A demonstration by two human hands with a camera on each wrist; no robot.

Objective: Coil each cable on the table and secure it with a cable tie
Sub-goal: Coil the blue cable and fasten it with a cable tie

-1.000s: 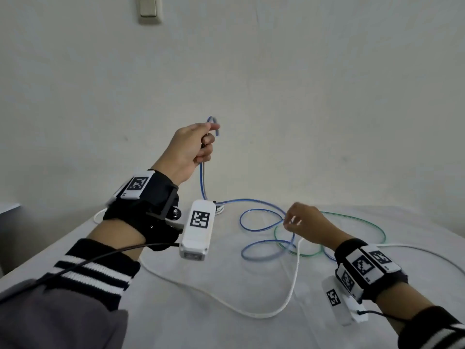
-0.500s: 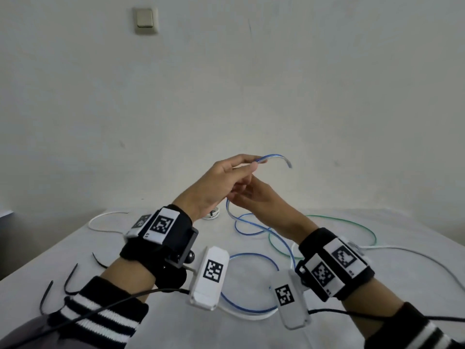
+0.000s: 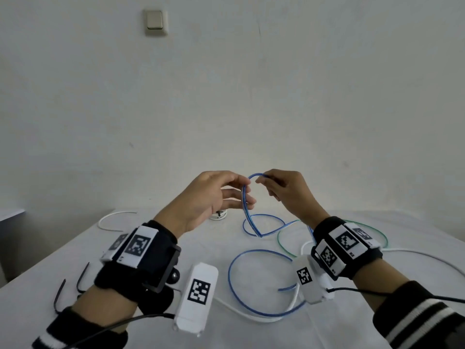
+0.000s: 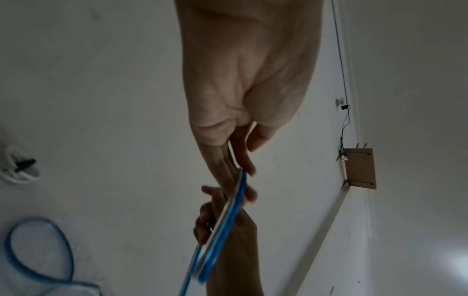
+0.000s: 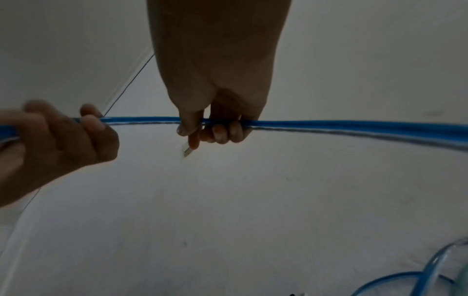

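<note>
A blue cable (image 3: 243,200) rises off the table in a doubled strand and arches between my hands. My left hand (image 3: 245,185) pinches it between thumb and forefinger, the other fingers spread. My right hand (image 3: 263,181) grips the other side of the arch. In the right wrist view the fingers (image 5: 218,131) curl round the blue cable (image 5: 329,124); in the left wrist view the blue cable (image 4: 228,226) runs from my left hand (image 4: 240,170) across the right one. The rest lies in loops (image 3: 234,288) on the white table (image 3: 125,331).
A green cable (image 3: 279,241) and a white cable (image 3: 249,316) lie tangled with the blue loops. Another white cable end (image 3: 113,215) lies far left. A small coiled white cable (image 3: 218,214) with a black tie sits at the back. Loose black cable ties (image 3: 59,293) lie near left.
My right hand came up from the table to the left hand and took the blue cable. Both hands have since drawn slightly apart, bending the cable into a small arch.
</note>
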